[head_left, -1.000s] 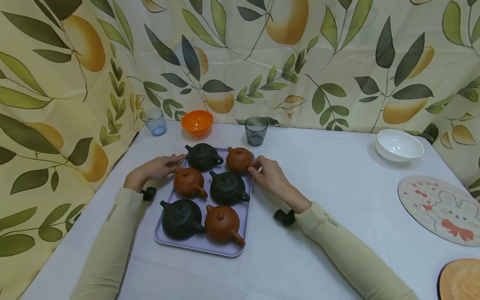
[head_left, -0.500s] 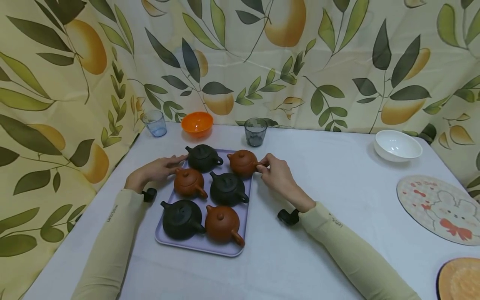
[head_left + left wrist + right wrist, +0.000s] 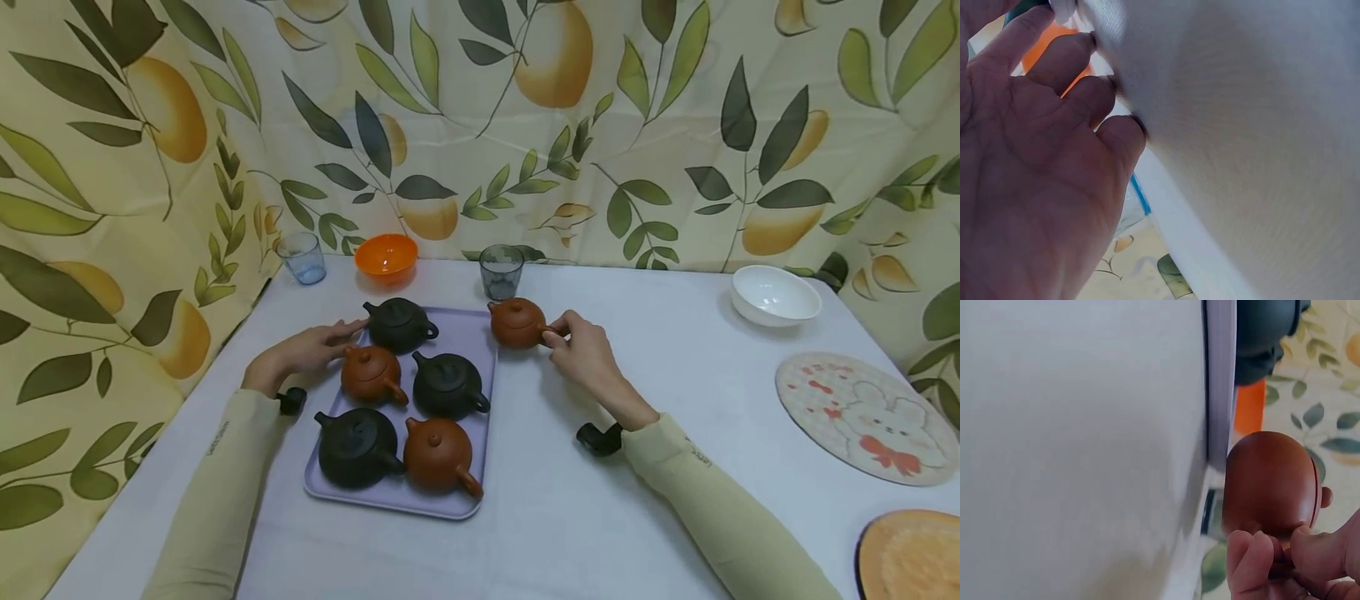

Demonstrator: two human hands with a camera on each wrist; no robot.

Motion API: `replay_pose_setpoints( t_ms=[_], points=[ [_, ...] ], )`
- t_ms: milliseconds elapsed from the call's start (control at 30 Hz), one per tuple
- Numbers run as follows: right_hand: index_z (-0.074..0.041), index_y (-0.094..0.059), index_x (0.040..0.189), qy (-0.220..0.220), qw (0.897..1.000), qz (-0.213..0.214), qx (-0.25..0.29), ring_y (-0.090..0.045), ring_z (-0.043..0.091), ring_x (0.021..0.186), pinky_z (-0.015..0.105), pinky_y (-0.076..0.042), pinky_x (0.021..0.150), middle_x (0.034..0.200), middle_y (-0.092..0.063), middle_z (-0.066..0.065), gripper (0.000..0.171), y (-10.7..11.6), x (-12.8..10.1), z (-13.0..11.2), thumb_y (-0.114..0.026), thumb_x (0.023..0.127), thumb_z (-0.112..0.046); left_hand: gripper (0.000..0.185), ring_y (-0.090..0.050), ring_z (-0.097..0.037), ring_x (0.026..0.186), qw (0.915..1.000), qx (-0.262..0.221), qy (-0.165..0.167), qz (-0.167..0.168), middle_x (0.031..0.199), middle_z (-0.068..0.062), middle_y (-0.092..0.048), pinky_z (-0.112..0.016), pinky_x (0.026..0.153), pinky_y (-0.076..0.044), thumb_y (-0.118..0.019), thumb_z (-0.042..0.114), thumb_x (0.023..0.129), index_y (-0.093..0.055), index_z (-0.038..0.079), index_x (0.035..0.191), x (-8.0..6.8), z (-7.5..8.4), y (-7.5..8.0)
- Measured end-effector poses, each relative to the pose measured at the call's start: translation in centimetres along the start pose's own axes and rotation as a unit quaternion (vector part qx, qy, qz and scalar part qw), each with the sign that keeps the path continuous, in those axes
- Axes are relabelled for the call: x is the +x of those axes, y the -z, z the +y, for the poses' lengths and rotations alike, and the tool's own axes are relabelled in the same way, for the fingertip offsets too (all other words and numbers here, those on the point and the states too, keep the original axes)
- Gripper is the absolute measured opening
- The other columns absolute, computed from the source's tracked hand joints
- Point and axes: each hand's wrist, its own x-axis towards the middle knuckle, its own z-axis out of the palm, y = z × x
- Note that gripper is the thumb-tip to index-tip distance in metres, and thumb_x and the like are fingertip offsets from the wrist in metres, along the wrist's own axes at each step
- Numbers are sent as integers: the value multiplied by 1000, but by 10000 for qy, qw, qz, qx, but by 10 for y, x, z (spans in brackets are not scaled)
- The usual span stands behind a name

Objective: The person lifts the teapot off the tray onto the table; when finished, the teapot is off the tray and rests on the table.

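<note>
From overhead, right hand [image 3: 581, 354] pinches brown teapot [image 3: 517, 322]; wrist view shows left hand's [image 3: 1029, 181] fingers spread flat.

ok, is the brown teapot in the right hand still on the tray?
No. The brown teapot gripped by the right hand is right of the purple tray, beyond its edge.

It looks like a home tea corner. The table [image 3: 637, 467] has a white cloth, and a curtain [image 3: 525, 125] with fruits and leaves hangs behind. Small clay teapots [image 3: 447, 386] stand on a tray [image 3: 465, 337], near bowls [image 3: 776, 295] and glasses [image 3: 501, 271].
</note>
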Motion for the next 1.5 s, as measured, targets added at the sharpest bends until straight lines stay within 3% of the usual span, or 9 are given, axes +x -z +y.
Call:
replay_pose_setpoints(
  t_ms=[433, 633, 933, 1167, 1367, 1500],
  points=[
    [4, -56, 108, -464, 9980, 380, -197, -68, 20, 72, 27, -43, 64, 105, -68, 24, 21, 44, -12, 46, -51, 99, -14, 55, -7, -45, 148, 9999, -101, 3, -78, 161, -23, -14, -66, 115, -6, -44, 37, 103, -27, 26, 155, -1, 3, 0],
    [5, -56, 109, -829, 9944, 618, -235, -65, 13, 69, 26, -43, 64, 104, -67, 23, 23, 60, -13, 68, -50, 98, -14, 57, -5, -47, 147, 9998, -90, -33, -158, 160, -27, -12, -67, 115, -5, -44, 35, 103, -25, 23, 156, -3, 2, 2],
    [6, -55, 115, -1724, 9792, 1059, -172, -62, 3, 60, 18, -45, 59, 97, -64, 16, 31, 91, -8, 94, -48, 99, -19, 57, -5, -47, 147, 9998, -86, 16, -180, 161, -25, -10, -69, 114, -4, -44, 37, 103, -25, 26, 156, -2, 2, 1],
    [7, -53, 118, -2144, 9678, 1304, -180, -57, -2, 54, 21, -42, 62, 91, -64, 13, 34, 107, -4, 109, -47, 99, -21, 58, -3, -47, 148, 9997, -109, 72, -188, 161, -25, -9, -69, 113, -3, -44, 37, 103, -24, 26, 156, -6, 3, 3],
    [8, -51, 124, -2487, 9590, 1344, -202, -50, -7, 50, 19, -41, 61, 104, -61, 18, 40, 118, -3, 120, -45, 99, -23, 58, -2, -46, 148, 9995, -219, -12, -228, 161, -26, -8, -68, 114, -3, -44, 36, 103, -23, 25, 156, -5, 2, 4],
    [8, -49, 126, -2582, 9580, 1237, -181, -54, -3, 55, 17, -43, 57, 111, -58, 21, 42, 123, -4, 125, -44, 99, -23, 57, -3, -46, 148, 9993, -278, -6, -258, 161, -25, -8, -68, 114, -3, -44, 35, 103, -23, 27, 156, -2, 3, 3]
  ],
)
